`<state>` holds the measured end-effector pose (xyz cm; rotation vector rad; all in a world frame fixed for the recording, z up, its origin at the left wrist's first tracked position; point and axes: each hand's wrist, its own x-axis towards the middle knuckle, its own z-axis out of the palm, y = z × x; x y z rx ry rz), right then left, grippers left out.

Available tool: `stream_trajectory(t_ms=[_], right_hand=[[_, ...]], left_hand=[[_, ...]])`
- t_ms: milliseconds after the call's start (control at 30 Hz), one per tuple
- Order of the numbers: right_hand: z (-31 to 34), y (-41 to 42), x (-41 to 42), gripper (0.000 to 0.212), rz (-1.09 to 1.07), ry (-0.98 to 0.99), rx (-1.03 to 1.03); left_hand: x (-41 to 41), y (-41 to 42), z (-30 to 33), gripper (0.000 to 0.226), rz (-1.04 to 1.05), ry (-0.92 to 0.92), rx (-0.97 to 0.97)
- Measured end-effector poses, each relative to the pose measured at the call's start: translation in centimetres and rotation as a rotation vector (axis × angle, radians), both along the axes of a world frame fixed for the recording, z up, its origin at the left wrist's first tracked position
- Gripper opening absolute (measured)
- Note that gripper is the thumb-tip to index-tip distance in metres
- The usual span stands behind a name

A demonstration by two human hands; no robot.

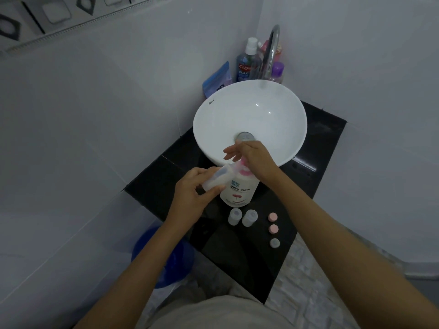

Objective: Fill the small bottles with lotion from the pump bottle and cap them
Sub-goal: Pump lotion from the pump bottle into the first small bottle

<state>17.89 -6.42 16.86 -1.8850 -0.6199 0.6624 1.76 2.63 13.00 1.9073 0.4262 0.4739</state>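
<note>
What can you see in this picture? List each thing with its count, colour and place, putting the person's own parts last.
Pump bottle: 1, white, counter before sink.
Small bottles: 3, clear; one in left hand, two on counter.
Caps: 3; two pink, one grey, counter right.
Sink: 1, white, on black counter.
Tap: 1, chrome, behind sink.
Mouthwash: 1, blue, corner.
Bucket: 1, blue, floor.
Left hand: holds bottle.
Right hand: on pump.

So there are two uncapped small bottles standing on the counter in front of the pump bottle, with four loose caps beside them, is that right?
Not quite: the head view shows three loose caps, two pink and one grey, not four. The two uncapped small bottles do stand on the counter in front of the pump bottle.
</note>
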Motion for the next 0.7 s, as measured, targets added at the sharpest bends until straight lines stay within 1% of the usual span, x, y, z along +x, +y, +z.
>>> stream_trajectory(t_ms=[167,300,400,500,700], right_hand=[[0.8,0.1,0.2,0.037,-0.020,-0.003,0.042],[-0.3,0.2,-0.2,0.039,-0.063,-0.014,0.020],[-1.0,0.2,-0.4,0.040,-0.100,0.042,0.019],[-1.4,0.2,-0.6,0.041,-0.129,0.035,0.032],[0.2,0.4,-0.2,0.038,-0.143,0.037,0.057]], left_hand=[[0.0,0.3,0.6,0.043,-0.014,-0.032,-0.007],[0.0,0.1,0.2,0.042,-0.014,-0.002,-0.021],[0.0,0.1,-0.1,0.041,-0.018,0.015,-0.024],[0.1,0.2,-0.2,0.043,-0.010,0.035,-0.043],[0.2,0.7,0.5,0.043,-0.012,-0.018,-0.003]])
